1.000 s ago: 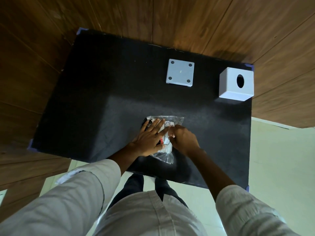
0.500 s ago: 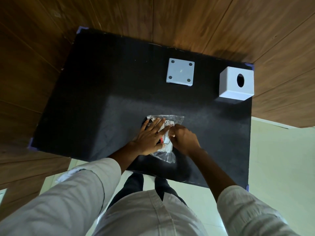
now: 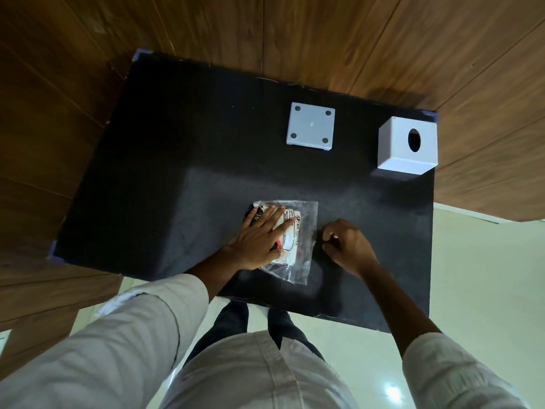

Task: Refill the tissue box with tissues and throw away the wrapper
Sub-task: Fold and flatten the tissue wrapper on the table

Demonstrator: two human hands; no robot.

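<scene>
A tissue pack (image 3: 295, 231) in a clear plastic wrapper lies on the black mat (image 3: 165, 184), near its front edge. My left hand (image 3: 259, 240) lies flat on the pack's left half, fingers spread, pressing it down. Just right of the wrapper's right edge is my right hand (image 3: 346, 245), with its fingers curled together. A narrow dark gap shows between its fingertips and the plastic. The white cube tissue box (image 3: 408, 149) with a round hole stands at the mat's far right corner. Its flat square base plate (image 3: 311, 129) lies apart, left of the box.
The mat covers a small table against wood-panelled walls (image 3: 354, 39). Pale floor tiles (image 3: 486, 276) show to the right and below the table's front edge. My legs and light sleeves fill the bottom of the view.
My right hand has come off the pack and moved right, to just past the wrapper's edge. My left hand stays flat on the pack.
</scene>
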